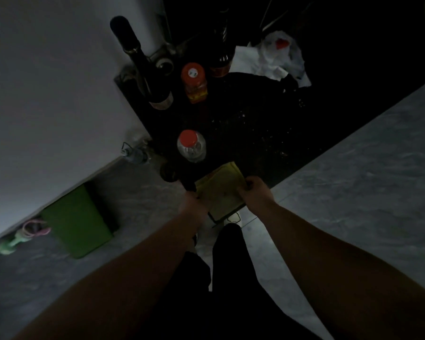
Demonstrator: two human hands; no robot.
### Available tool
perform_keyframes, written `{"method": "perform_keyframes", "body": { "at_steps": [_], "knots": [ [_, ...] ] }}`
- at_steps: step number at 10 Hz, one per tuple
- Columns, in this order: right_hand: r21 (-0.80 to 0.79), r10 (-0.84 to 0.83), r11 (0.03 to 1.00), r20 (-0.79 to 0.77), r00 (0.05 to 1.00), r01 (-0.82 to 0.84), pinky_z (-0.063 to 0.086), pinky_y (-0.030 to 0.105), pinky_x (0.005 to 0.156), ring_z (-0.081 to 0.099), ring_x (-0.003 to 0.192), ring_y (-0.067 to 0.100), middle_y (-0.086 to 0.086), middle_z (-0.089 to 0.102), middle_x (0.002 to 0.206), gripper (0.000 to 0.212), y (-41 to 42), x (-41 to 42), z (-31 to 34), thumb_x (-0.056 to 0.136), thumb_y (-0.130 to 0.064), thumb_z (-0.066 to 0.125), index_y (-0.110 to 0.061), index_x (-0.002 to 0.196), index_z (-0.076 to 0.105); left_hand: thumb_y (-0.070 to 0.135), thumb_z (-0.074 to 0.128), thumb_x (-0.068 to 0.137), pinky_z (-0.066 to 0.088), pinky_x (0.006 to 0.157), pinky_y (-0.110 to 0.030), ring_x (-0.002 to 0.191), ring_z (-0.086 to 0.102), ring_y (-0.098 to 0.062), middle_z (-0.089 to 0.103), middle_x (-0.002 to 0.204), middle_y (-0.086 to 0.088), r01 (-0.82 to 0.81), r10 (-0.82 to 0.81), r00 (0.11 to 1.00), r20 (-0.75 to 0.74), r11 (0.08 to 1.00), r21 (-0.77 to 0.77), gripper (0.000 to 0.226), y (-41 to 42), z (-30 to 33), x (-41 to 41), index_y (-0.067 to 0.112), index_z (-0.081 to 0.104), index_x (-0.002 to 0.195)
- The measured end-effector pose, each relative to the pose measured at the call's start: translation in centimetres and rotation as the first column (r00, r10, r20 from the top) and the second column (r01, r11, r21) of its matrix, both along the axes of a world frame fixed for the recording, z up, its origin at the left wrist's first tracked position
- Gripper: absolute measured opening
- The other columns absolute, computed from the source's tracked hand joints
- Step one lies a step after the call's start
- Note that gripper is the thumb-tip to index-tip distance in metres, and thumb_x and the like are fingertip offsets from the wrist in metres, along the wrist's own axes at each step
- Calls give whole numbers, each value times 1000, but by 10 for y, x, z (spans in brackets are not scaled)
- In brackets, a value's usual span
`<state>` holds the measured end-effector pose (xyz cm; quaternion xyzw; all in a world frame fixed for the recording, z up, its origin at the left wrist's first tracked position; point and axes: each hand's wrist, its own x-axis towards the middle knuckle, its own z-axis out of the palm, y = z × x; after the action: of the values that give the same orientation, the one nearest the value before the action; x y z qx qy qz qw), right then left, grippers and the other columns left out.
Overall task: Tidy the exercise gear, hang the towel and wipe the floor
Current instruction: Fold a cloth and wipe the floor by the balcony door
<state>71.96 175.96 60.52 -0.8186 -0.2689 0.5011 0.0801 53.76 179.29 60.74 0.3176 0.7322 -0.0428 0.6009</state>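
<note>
Far left by the wall I see a green dumbbell [6, 246] with a pink cord [36, 228] on the floor, then a green mat [77, 224] leaning near it. At centre my left hand [192, 204] and right hand [254, 192] each pinch an edge of the yellow-green cloth [221, 192], held at the dark counter [255, 123] edge below a red-capped jar [191, 146]
</note>
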Motion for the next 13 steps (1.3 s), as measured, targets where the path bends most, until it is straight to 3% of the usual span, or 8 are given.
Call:
{"method": "perform_keyframes", "body": {
  "at_steps": [1, 2, 3, 5, 6, 7, 11, 13],
  "knots": [
    [-12, 39, 999, -93, 995, -40, 47, 30, 71, 60, 91, 22, 3, 60, 101, 39, 4, 2, -4, 89, -34, 66, -14, 122, 57, 7, 57, 96, 55, 89, -40, 72, 57, -15, 54, 80, 2, -103, 107, 991, 77, 993, -59, 29, 4, 17, 10, 24, 47, 75],
    [-22, 83, 996, -182, 980, -89, 41, 26, 61, 56, 77, 19, 3, 57, 80, 12, 10, 2, 2, 88, -20, 64, -10, 89, 59, 5, 52, 98, 53, 85, -39, 71, 57, -16, 57, 80, -2, -179, 189, 973, 136, 980, -84, 25, 5, 27, 15, 19, 52, 77],
    [10, 52, 999, -226, 973, -51, 38, 25, 57, 52, 70, 14, 2, 55, 76, 13, 6, 5, 14, 88, -13, 60, -13, 76, 55, 11, 52, 97, 53, 78, -41, 79, 61, -29, 58, 83, -11, -205, 204, 969, 143, 979, -5, 20, 4, 19, 5, 16, 55, 78],
    [110, 27, 994, -357, 934, 13, 43, 20, 60, 54, 75, 11, 5, 60, 86, 14, -3, 4, 68, 95, -16, 55, -3, 96, 61, 47, 52, 71, 55, 89, -53, 95, 66, -30, 69, 102, -10, -283, 255, 954, 155, 937, 203, 45, -5, 55, -13, 20, 66, 104],
    [98, -15, 992, -526, 850, 78, 54, 33, 89, 64, 100, 23, 16, 67, 113, 20, -7, -8, 97, 95, -12, 56, -8, 114, 63, 44, 55, 76, 55, 89, -54, 98, 65, -31, 66, 106, -14, -415, 362, 900, 243, 881, 228, 34, -18, 89, -25, 23, 64, 101],
    [120, 41, 992, -614, 788, 42, 55, 42, 92, 65, 108, 28, 13, 66, 119, 36, -10, -29, 125, 90, -4, 58, -14, 124, 57, 33, 56, 82, 51, 77, -48, 91, 61, -34, 62, 107, -23, -501, 420, 855, 303, 821, 273, 20, -40, 122, -46, 20, 63, 96],
    [208, 316, 946, -753, 577, -248, 57, 34, 68, 73, 81, 21, 9, 74, 97, 28, -52, -193, 226, 95, 3, 45, -10, 114, 62, 3, 48, 94, 51, 78, -41, 91, 64, -28, 69, 100, -14, -876, 613, 481, 627, 359, 321, 24, -179, 227, -200, 10, 63, 110],
    [373, 568, 805, -710, 417, -461, 54, 49, 94, 68, 107, 33, 17, 71, 117, 27, -136, -336, 250, 95, -6, 57, -8, 121, 62, 4, 48, 94, 52, 69, -37, 92, 62, -29, 64, 106, -19, -929, 645, 331, 688, 97, 356, 28, -321, 256, -303, 8, 59, 120]
  ]
}}
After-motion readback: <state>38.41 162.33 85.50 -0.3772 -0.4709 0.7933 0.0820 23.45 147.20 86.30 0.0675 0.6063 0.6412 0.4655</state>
